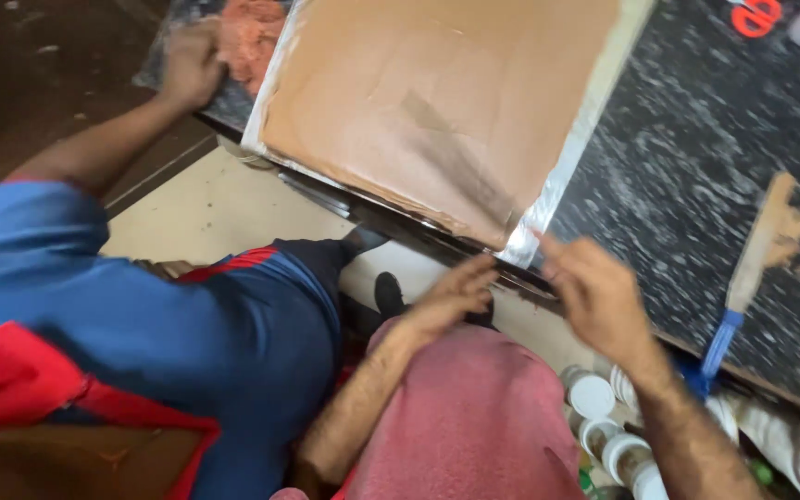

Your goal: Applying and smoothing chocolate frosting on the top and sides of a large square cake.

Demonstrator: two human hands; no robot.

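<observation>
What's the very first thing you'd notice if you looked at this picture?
The big flat brown slab on shiny foil fills the top middle, lying on a speckled black counter. The person's left hand and right hand hover open at the counter's near edge, by the foil's corner. On the left, a co-worker in a blue and red shirt reaches an arm up to a pink lump at the counter's far corner.

Foil-lined tray (548, 199) on counter (687, 167), left hand (451, 296) and right hand (599, 296) at its near corner, brush (743, 296) to the right, jars (604, 417) below counter edge, co-worker's hand (192, 65) far left
</observation>
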